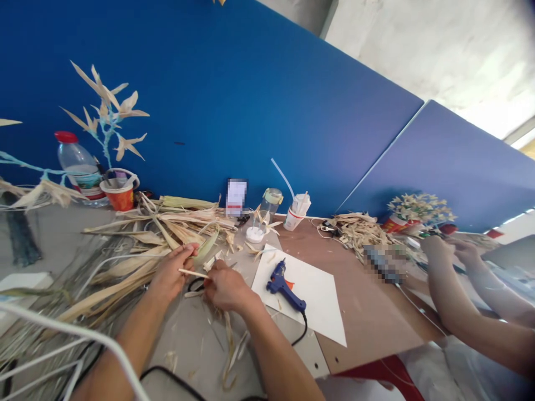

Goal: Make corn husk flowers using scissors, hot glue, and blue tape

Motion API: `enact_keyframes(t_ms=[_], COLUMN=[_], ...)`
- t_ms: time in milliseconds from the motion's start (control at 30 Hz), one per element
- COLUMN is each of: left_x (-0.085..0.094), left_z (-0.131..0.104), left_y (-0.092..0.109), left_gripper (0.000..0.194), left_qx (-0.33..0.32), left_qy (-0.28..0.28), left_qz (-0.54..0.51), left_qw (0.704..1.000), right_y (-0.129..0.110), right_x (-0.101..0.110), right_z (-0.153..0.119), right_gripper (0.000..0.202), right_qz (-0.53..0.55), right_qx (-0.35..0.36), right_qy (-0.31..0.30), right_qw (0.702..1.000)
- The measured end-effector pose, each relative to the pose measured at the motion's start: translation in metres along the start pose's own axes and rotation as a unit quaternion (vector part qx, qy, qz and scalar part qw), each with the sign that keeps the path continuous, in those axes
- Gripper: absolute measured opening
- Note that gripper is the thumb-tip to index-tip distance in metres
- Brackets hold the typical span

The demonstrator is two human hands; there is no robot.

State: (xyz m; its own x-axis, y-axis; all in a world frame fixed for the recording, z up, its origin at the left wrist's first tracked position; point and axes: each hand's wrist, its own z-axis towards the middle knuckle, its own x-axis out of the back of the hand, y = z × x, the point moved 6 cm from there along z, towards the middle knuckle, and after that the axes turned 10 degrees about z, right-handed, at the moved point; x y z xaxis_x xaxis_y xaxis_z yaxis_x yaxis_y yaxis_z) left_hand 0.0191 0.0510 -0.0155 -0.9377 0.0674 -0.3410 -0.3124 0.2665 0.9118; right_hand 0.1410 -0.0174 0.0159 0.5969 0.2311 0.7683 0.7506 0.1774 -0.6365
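Currently, I find the right hand (225, 284) closed on a pale strip (193, 273) that reaches the left hand (173, 272), whose grip I cannot confirm. Noted: blue glue gun (286, 285) on the white sheet (324, 298), right of both hands.

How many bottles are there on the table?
I see 2. One red-capped bottle stands at the left, behind the red cup. One clear bottle with a yellowish lid stands near the middle, by the blue wall. Others may be hidden.
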Motion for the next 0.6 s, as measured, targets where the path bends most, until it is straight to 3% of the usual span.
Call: enact_keyframes(t_ms=[167,333,600], left_x=[0.001,-0.003,-0.01], left_z=[0.002,-0.002,-0.005], left_y=[-0.002,0.003,-0.002], left_gripper=[0.024,0.021,0.031], left_qx=[0.007,0.0,0.001], left_qy=[0.003,0.015,-0.022], left_qz=[-0.009,0.001,0.066], left_qw=[1.0,1.0,0.998], right_y=[0.001,0.01,0.052], right_x=[0.001,0.022,0.05], right_z=[0.002,0.002,-0.004], right_gripper=[0.016,0.009,0.026], right_qz=[-0.04,0.14,0.389], right_qx=[-0.003,0.03,-0.056], right_qy=[0.0,0.074,0.287], right_qw=[0.999,0.987,0.874])
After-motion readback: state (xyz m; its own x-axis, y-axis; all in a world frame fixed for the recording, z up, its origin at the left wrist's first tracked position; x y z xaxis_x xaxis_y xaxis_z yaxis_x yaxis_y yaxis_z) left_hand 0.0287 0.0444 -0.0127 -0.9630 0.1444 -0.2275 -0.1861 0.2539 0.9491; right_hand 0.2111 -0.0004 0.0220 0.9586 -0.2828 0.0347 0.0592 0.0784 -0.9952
